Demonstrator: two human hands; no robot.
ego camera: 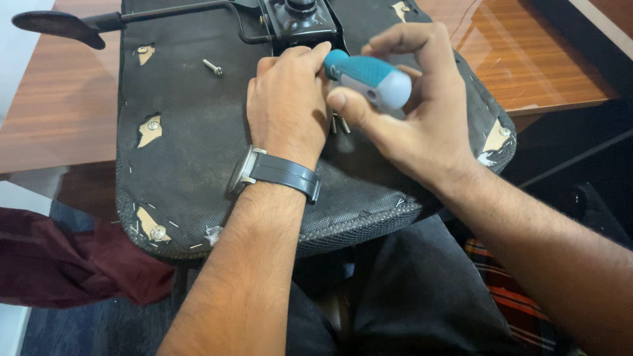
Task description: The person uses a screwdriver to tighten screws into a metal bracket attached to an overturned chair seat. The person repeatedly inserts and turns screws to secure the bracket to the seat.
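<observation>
The person is sitting with an upside-down chair seat [198,151] resting partly on their lap and partly on a brown wooden table [59,112]. The right hand [415,112] is wrapping its fingers and thumb around a screwdriver [369,79] with a blue-green and grey handle. The handle is lying almost flat, with its long line running from right to left and tipping up a little on the left. Its front end is pointing at the fingers of the left hand [290,105], which are touching it. The left hand is lying curled and palm down on the black seat, just below the black metal plate [300,23] in the middle. I cannot tell if it is pinching anything. Two small screws [339,123] are peeking out between the hands. One loose screw [212,66] is lying well to the left. There are no labels or packages that I can see.
</observation>
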